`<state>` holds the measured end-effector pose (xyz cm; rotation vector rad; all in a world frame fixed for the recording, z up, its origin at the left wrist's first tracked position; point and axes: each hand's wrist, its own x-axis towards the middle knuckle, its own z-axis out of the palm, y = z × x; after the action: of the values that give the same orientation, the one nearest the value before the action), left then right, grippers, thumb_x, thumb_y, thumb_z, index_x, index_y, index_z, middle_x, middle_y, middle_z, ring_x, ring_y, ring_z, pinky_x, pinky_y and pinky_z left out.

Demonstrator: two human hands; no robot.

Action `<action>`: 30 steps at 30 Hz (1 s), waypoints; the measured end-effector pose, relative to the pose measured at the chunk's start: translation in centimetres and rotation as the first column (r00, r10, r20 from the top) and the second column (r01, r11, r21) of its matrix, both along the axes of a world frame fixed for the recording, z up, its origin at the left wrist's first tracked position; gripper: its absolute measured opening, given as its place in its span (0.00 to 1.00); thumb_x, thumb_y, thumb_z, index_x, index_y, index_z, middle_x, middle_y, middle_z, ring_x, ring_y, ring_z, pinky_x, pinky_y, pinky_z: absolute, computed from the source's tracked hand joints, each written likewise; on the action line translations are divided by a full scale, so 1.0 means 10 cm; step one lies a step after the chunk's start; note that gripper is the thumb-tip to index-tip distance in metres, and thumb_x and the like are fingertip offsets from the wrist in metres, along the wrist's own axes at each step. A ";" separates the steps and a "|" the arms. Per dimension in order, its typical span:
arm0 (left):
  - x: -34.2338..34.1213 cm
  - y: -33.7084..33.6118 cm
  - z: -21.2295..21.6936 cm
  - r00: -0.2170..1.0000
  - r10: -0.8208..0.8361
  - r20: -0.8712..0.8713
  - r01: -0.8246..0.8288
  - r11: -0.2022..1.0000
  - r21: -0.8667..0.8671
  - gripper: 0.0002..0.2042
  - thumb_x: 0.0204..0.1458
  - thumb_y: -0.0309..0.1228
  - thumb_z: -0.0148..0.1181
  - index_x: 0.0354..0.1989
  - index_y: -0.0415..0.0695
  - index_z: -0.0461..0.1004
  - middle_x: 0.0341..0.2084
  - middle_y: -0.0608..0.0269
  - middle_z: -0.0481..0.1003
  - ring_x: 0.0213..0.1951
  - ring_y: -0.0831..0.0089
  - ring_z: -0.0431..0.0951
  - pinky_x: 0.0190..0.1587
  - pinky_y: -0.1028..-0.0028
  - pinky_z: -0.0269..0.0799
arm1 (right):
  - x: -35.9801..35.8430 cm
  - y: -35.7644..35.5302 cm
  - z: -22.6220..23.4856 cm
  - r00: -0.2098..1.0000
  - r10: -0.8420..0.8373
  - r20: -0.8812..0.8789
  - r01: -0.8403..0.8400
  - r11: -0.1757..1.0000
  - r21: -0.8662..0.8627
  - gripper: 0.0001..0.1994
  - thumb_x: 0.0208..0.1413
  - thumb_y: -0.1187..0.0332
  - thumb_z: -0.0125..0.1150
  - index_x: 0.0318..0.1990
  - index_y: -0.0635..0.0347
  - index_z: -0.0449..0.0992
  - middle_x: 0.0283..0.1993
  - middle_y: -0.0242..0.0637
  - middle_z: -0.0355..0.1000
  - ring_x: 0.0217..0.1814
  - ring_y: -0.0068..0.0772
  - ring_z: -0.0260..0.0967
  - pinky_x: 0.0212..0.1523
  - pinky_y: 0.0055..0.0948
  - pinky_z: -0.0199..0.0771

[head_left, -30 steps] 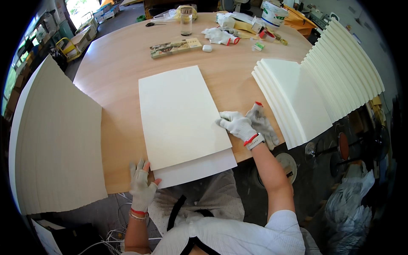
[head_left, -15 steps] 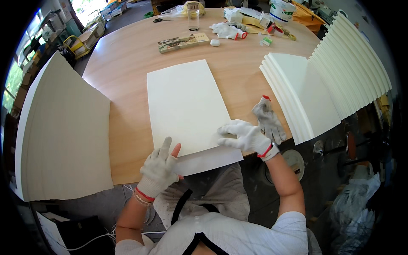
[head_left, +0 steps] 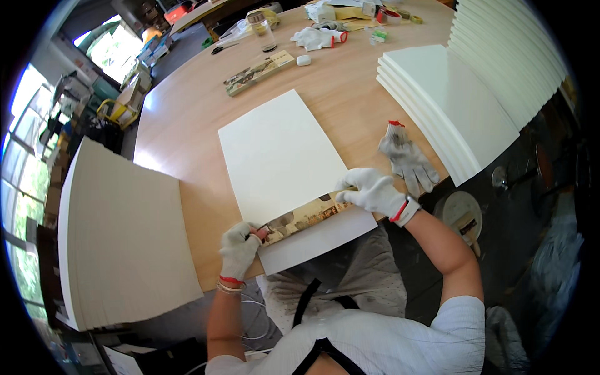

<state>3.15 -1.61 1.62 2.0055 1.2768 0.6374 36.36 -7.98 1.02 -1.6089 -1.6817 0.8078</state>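
Note:
A large white sheet point(head_left: 281, 150) lies on the table in front of me. Along its near edge shows a picture-printed strip point(head_left: 303, 220) in brown and cream; I cannot tell whether it is the sheet's turned-up underside or a separate piece. Another white sheet point(head_left: 320, 242) juts out beneath, over the table edge. My left hand point(head_left: 239, 250), in a white knit glove with bare fingertips showing, is closed on the strip's left end. My right hand point(head_left: 372, 190), gloved too, pinches its right end between thumb and fingers.
A spare grey-white glove point(head_left: 407, 156) lies right of the sheet. Tall stacks of white sheets stand at the left point(head_left: 125, 231) and right point(head_left: 431, 112). Farther back are a patterned long box point(head_left: 259, 72), a small white case point(head_left: 304, 60), a glass jar point(head_left: 265, 37), scissors point(head_left: 224, 47) and white gloves point(head_left: 315, 39).
Both hands have closed on the sheet's near edge, where the printed strip now shows. Earlier the fingers lay stretched over white paper. The whole view has turned and shifted.

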 end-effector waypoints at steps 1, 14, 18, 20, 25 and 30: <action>0.01 -0.01 -0.03 0.999 0.032 0.035 -0.030 0.998 -0.060 0.08 0.48 0.26 0.65 0.21 0.36 0.75 0.21 0.55 0.78 0.23 0.71 0.76 0.28 0.73 0.71 | -0.03 0.00 -0.02 0.999 -0.019 0.050 0.018 1.000 0.026 0.10 0.48 0.64 0.67 0.33 0.61 0.81 0.32 0.44 0.77 0.34 0.40 0.75 0.37 0.35 0.72; 0.09 0.31 0.24 0.886 -0.180 -0.427 0.229 0.971 0.064 0.32 0.44 0.31 0.69 0.59 0.41 0.65 0.54 0.43 0.69 0.46 0.60 0.77 0.44 0.69 0.73 | -0.04 0.06 -0.10 0.962 -0.239 0.130 0.223 0.967 0.126 0.13 0.45 0.67 0.68 0.38 0.61 0.74 0.38 0.43 0.74 0.41 0.47 0.73 0.42 0.38 0.72; 0.91 0.53 0.36 0.297 -0.268 -0.917 0.907 0.380 0.183 0.48 0.40 0.35 0.70 0.71 0.67 0.48 0.72 0.58 0.43 0.69 0.54 0.51 0.71 0.55 0.44 | -0.06 0.08 -0.19 0.947 -0.259 0.193 0.238 0.963 0.123 0.19 0.48 0.66 0.66 0.46 0.60 0.68 0.46 0.46 0.68 0.49 0.50 0.69 0.47 0.40 0.69; 1.24 0.46 0.54 0.019 -0.326 -0.945 0.916 0.384 -0.114 0.47 0.42 0.33 0.67 0.71 0.69 0.47 0.72 0.60 0.42 0.69 0.52 0.49 0.71 0.57 0.45 | 0.09 0.02 -0.07 0.824 -0.344 0.451 0.136 0.892 0.432 0.16 0.51 0.66 0.63 0.46 0.60 0.69 0.46 0.47 0.69 0.49 0.50 0.69 0.48 0.42 0.69; 1.35 0.55 0.66 -0.082 -0.461 -0.884 0.898 0.349 -0.266 0.51 0.37 0.32 0.70 0.70 0.79 0.45 0.72 0.61 0.42 0.69 0.47 0.49 0.69 0.58 0.53 | 1.16 -0.33 -0.25 0.731 -0.529 0.431 0.411 0.845 0.342 0.14 0.55 0.73 0.56 0.49 0.63 0.70 0.42 0.44 0.72 0.42 0.46 0.73 0.42 0.39 0.75; 1.33 0.69 0.56 -0.050 -0.477 -0.878 0.810 0.495 -0.315 0.62 0.22 0.36 0.79 0.69 0.83 0.43 0.72 0.61 0.41 0.69 0.45 0.46 0.65 0.59 0.62 | 0.07 -0.09 0.17 0.939 0.263 0.223 -0.340 0.815 0.469 0.15 0.45 0.72 0.65 0.44 0.58 0.77 0.40 0.40 0.76 0.45 0.41 0.76 0.46 0.38 0.76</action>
<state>16.44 5.34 7.26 3.0166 0.3399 -1.0937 37.02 -8.89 2.75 -1.0722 -2.0794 0.3426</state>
